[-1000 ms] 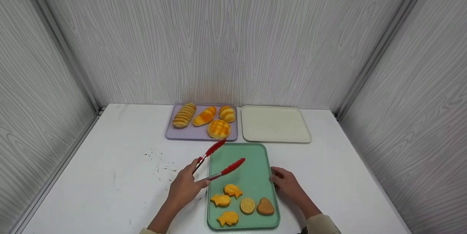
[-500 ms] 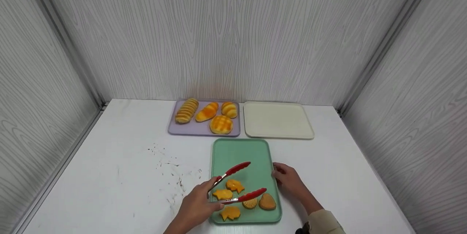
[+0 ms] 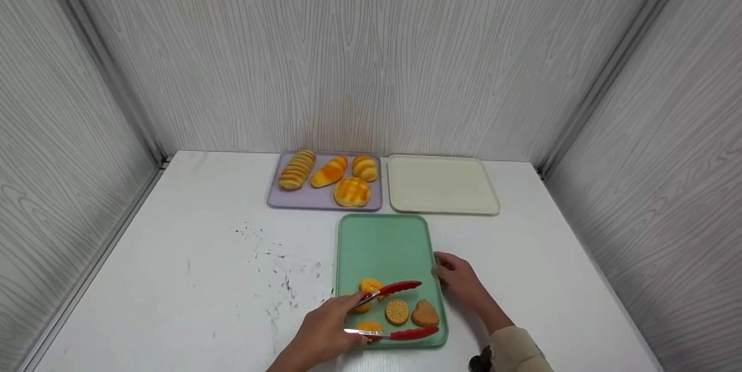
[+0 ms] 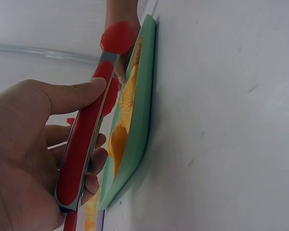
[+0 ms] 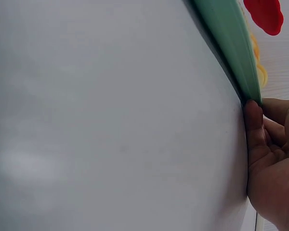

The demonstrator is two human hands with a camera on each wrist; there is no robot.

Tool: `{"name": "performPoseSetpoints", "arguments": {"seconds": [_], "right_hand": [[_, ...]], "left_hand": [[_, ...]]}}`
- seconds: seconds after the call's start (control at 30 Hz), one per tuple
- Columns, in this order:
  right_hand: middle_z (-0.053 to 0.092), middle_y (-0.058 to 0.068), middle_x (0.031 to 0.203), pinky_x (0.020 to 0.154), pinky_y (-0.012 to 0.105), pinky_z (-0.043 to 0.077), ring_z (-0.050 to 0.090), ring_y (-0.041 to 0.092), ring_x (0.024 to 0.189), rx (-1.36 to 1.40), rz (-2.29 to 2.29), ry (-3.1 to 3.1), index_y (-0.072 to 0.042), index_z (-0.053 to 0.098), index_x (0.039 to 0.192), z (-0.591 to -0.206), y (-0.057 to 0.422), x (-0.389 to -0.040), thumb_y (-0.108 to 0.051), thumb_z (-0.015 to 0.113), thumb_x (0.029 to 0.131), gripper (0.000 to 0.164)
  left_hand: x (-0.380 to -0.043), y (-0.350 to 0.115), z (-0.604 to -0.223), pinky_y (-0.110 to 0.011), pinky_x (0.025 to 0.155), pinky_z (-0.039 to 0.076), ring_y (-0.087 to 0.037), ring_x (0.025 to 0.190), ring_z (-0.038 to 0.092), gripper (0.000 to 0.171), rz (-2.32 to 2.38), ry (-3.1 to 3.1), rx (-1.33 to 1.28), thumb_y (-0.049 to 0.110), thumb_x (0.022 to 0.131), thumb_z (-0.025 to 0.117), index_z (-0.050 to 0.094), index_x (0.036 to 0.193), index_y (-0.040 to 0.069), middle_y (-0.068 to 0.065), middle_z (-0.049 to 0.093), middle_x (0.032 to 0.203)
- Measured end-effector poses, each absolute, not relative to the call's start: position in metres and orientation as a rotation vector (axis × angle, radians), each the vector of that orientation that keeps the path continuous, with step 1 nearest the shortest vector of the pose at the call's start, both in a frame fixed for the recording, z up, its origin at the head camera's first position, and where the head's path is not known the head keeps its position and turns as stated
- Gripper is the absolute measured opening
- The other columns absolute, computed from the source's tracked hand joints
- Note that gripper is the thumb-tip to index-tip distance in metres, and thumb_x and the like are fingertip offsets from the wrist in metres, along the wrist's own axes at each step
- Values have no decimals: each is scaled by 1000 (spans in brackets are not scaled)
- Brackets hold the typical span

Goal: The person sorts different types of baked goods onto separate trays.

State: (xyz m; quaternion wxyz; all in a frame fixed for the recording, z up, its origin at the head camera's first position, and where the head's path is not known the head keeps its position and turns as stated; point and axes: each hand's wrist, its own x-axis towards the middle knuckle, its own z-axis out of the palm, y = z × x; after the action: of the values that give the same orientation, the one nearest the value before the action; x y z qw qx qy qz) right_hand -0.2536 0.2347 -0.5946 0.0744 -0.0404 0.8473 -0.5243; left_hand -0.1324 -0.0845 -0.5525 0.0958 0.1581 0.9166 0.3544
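Observation:
My left hand (image 3: 326,331) grips a pair of red-tipped metal tongs (image 3: 400,288), whose arms are spread apart over the near part of the green tray (image 3: 382,244). Between the tong tips, in the head view, lie a round biscuit (image 3: 397,312) and a heart-shaped biscuit (image 3: 425,314). Fish-shaped crackers (image 3: 370,285) are partly covered by the tongs and left hand. In the left wrist view, the thumb presses along the red handle (image 4: 79,149). My right hand (image 3: 461,282) pinches the tray's right rim; the right wrist view has its fingers right at that edge (image 5: 253,89).
Behind the green tray stands a purple tray (image 3: 301,201) bearing several bread pieces, including a checkered bun (image 3: 352,192). Beside it is a cream tray (image 3: 443,183). Dark specks (image 3: 284,279) mark the white table on the left. Grained panels enclose the back and sides.
My left hand has carried the spread tongs nearer and to the right, from over the tray's middle to around the biscuits. The right hand stays at the tray's rim.

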Motion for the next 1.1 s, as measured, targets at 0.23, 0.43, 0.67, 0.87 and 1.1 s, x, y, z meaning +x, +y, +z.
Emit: {"name": "performPoseSetpoints", "arguments": {"seconds": [0.23,0.43,0.67,0.87,1.1], "right_hand": [[64,10,101,65,28,49,59,17,79,-114,-1575,2541,-4,60,137,-593,234,-254,-14,58,101,37],[64,10,101,63,28,49,59,16,77,-113,-1556,2556,-2,59,137,-595,234,-254,-15,59,101,39],[66,11,103,62,27,48,58,14,76,-134,-1598,2519,3,56,138,-589,232,-250,-15,59,101,41],[66,13,105,61,26,47,56,14,76,-151,-1619,2525,5,55,139,-593,234,-251,-15,60,101,43],[66,14,108,62,26,48,58,13,78,-130,-1599,2540,4,56,138,-593,234,-251,-16,60,101,42]], "left_hand": [[-140,-82,-556,-58,102,47,-32,131,55,79,992,2718,496,36,78,84,52,148,18,-6,60,142],[-146,-80,-553,-59,101,47,-30,128,57,76,940,2713,523,38,78,85,55,146,20,-3,62,139],[-150,-77,-551,-51,95,52,-22,116,63,65,910,2746,587,36,80,83,61,140,26,1,68,128],[-153,-77,-551,-51,96,52,-21,116,62,61,931,2725,592,33,82,80,62,140,27,1,67,130],[-155,-77,-550,-51,97,51,-21,116,62,61,942,2725,579,33,83,80,61,141,26,1,67,131]]}}
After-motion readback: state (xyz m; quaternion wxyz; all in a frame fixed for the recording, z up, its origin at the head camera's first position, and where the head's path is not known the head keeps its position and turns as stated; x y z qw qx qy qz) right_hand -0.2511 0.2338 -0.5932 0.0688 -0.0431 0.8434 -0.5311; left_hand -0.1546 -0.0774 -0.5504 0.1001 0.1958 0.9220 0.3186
